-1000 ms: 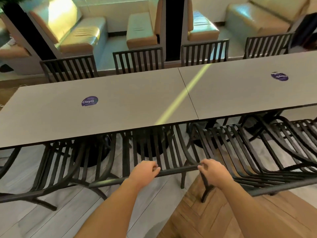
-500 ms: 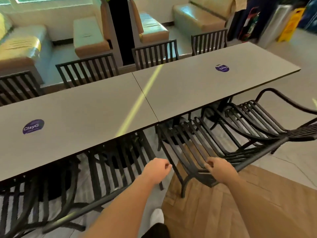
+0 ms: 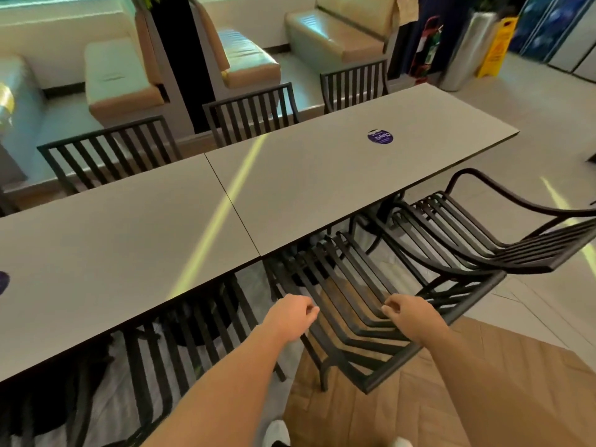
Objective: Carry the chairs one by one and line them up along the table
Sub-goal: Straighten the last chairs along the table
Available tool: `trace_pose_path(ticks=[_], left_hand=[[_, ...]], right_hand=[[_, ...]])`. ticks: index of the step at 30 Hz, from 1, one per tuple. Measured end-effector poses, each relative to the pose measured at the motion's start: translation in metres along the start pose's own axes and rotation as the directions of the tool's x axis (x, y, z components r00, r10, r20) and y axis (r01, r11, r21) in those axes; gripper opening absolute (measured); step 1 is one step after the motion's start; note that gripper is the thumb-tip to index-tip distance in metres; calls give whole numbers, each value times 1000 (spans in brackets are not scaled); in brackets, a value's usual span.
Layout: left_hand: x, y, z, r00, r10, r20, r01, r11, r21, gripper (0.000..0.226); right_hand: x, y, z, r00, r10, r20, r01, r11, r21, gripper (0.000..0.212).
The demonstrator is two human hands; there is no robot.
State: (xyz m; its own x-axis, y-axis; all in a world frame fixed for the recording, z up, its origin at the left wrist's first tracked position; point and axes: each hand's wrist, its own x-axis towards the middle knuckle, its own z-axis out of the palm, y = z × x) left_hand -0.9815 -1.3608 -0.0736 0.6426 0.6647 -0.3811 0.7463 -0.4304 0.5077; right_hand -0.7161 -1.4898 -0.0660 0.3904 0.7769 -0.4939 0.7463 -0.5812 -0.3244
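A: Report the state of the hands.
B: Left hand (image 3: 292, 316) hovers with fingers loosely curled and holds nothing. Right hand (image 3: 408, 314) does the same, just above the slatted back of the middle chair (image 3: 351, 304). Neither hand touches a rail as far as the view shows.

A: Locate the chairs on the near side.
B: 3 black slatted chairs stand along the near edge of the tabletop (image 3: 290, 188). The left chair (image 3: 154, 359) sits tucked under the edge. The middle chair sits under the seam between the 2 table sections, its back angled toward the person. The right chair (image 3: 483, 237) stands beside it, turned partly outward, armrest curving up.

A: Far side?
B: 3 more chairs (image 3: 248, 114) line the far edge, backs upright, seats hidden behind the tabletop.

A: Other items?
B: A purple sticker (image 3: 380, 137) lies on the right table section. Padded booths (image 3: 122, 79) stand beyond the far chairs. A yellow floor sign (image 3: 495, 46) stands at upper right beside a metal bin (image 3: 464, 50).
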Motion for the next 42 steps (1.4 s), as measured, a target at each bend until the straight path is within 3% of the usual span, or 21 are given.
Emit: trace_pose_path(ticks=[7,12,16,19,22,26,29,42], left_hand=[[38,58,42,991,-114,-70,112,993,-33,28],[45,121,97,960,-271,-71,262,958,-113,28],[44,170,144,932,-362,-23,350,914,-206,39],[40,189,173,910,-415,25,413,894,-173,51],[36,195,195,898,-438,38,440,892,-102,54],[36,201,198,893,-450,10,450,891,-59,33],[42,200,200,881,-471,35,471,882,14,38],[69,202,201,881,-471,-36,468,859,206,37]], right_hand=[[52,72,-36,992,-98,85,106,990,-89,24],[73,134,-71,954,-168,246,235,933,-273,27],[88,189,-91,910,-155,385,298,890,-346,46],[98,210,-96,880,-189,437,356,871,-340,57],[105,217,-91,849,-261,460,450,814,-369,62],[112,222,-78,832,-320,453,522,729,-443,54],[113,227,-71,824,-387,415,561,664,-494,52],[123,245,-63,845,-400,354,534,667,-519,66]])
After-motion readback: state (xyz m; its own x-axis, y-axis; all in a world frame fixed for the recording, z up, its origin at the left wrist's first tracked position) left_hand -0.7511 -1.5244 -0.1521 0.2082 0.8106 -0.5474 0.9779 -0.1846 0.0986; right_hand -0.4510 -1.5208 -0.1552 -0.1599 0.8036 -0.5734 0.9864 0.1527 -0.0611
